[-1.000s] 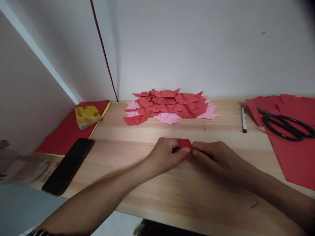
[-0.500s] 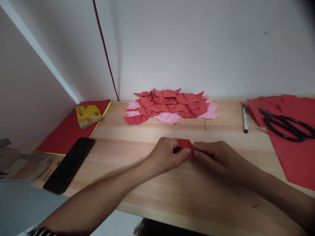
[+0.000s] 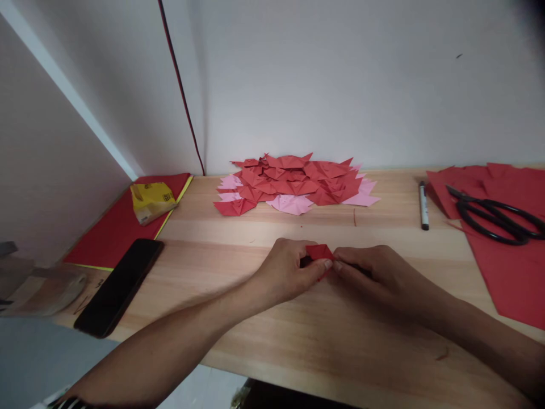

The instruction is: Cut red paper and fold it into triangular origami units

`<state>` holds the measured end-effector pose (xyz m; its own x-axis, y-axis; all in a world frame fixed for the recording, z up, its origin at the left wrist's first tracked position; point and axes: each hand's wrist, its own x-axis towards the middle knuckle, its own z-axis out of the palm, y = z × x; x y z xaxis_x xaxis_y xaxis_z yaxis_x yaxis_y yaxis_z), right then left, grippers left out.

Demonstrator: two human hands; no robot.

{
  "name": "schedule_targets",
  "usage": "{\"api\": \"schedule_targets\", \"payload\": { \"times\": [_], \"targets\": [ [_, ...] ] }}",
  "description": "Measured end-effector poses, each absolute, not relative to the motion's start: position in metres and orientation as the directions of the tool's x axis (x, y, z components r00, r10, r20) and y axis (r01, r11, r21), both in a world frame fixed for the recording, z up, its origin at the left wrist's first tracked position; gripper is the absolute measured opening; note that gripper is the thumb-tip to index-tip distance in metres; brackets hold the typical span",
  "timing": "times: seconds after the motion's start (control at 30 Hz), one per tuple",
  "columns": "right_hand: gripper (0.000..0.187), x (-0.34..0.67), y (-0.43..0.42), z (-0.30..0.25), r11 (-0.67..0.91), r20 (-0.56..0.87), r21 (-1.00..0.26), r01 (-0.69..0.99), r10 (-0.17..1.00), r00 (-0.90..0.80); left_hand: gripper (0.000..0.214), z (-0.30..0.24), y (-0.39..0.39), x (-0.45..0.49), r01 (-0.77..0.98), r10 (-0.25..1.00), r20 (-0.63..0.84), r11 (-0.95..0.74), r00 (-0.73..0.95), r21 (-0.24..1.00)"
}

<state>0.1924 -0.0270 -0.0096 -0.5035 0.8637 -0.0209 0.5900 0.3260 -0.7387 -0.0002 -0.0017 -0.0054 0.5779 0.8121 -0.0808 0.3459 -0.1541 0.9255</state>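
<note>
Tabletop: pale wood with a streaked grain (image 3: 264, 341), set against a light wall (image 3: 323, 74).
Sleeve: a black-and-white striped cuff (image 3: 71, 404) at the left forearm, by the lower picture edge.
Scrap: a thin, curled red paper strip (image 3: 443, 355) on the near right of the wood.
Left hand: the hand (image 3: 289, 267) grasps a small folded red paper (image 3: 319, 251), thumb laid over its near side; the fingers behind are mostly hidden.
Right hand: the hand (image 3: 374, 270) pinches the paper's right tip between thumb and forefinger, close to the left thumb; the other fingers are curled under.
Folded paper: between both hands, over the middle of the table; whether it touches the wood I cannot tell.
Left side: a black smartphone (image 3: 119, 288), screen dark, lies slantwise near a blurred clear plastic container (image 3: 46, 289).
Left stack: red sheets (image 3: 102, 241) with a yellow edge showing, a crumpled yellow packet (image 3: 153, 200) on top.
Right side: black-handled scissors (image 3: 489, 228) rest on red paper (image 3: 506, 278); a capped marker (image 3: 423, 207) lies just beside it.
Far pile: overlapping folded red and pink papers (image 3: 292, 186) near the wall.
Wall line: a dark red-and-black cable (image 3: 182, 94) runs down to the table's back edge.
</note>
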Motion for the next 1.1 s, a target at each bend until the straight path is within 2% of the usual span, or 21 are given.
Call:
{"api": "schedule_targets", "payload": {
  "times": [0.4,0.93,1.1],
  "targets": [
    [0.028,0.1961,-0.0251,-0.0101,0.293,-0.059,-0.771,0.565,0.851,-0.522,0.029,-0.0055,-0.0004,0.0004,0.374,0.817,-0.108,-0.138,0.566,0.917],
    [0.028,0.1905,-0.0279,-0.0081,0.307,-0.041,-0.729,0.611,0.872,-0.487,0.027,-0.0031,-0.0021,0.0023,0.345,0.825,-0.074,-0.151,0.56,0.927],
    [0.029,0.192,-0.0263,-0.0083,0.281,-0.049,-0.763,0.582,0.873,-0.485,0.029,-0.0049,-0.0004,0.0011,0.346,0.817,-0.102,-0.124,0.567,0.93]
  ]
}}
